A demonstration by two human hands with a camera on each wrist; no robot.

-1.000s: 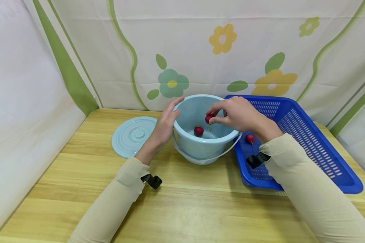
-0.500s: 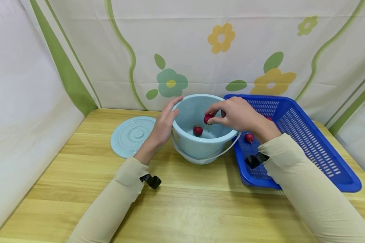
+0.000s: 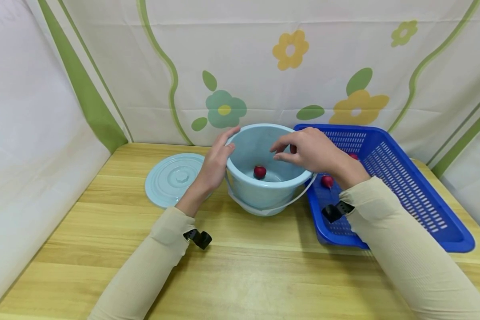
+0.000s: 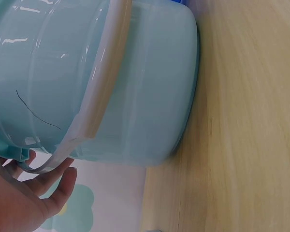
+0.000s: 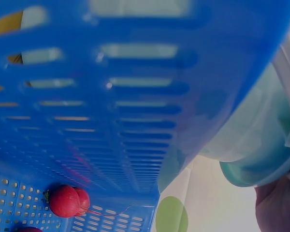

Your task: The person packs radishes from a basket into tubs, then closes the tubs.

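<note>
- I see one radish in the bucket (image 3: 259,171), lying on the floor of the pale blue bucket (image 3: 264,195) at the centre of the head view; I judge this one as already moved across
- My right hand (image 3: 314,153) hovers over the bucket's mouth, just right of centre, fingers loosely bent, with thumb and forefinger close together but nothing between them, so it looks empty to me
- My left hand (image 3: 215,165) rests flat against the bucket's left outer wall, fingers straight and together, their tips up at the rim, steadying it
- What remains, as far as I can tell, lies in the blue basket (image 3: 404,178) at right: a near radish (image 3: 327,181) just beside my right wrist and a far radish (image 3: 353,156) half hidden behind that hand
- In the right wrist view the red cluster (image 5: 64,200) at lower left looks like two bodies touching, with another at the bottom edge, so I cannot fix the basket's total
- The count as I make it: one bucket, one basket, one round lid (image 3: 175,178) lying flat left of the bucket, one radish in the bucket, at least two in the basket
- Everything stands on the wooden table (image 3: 244,275)
</note>
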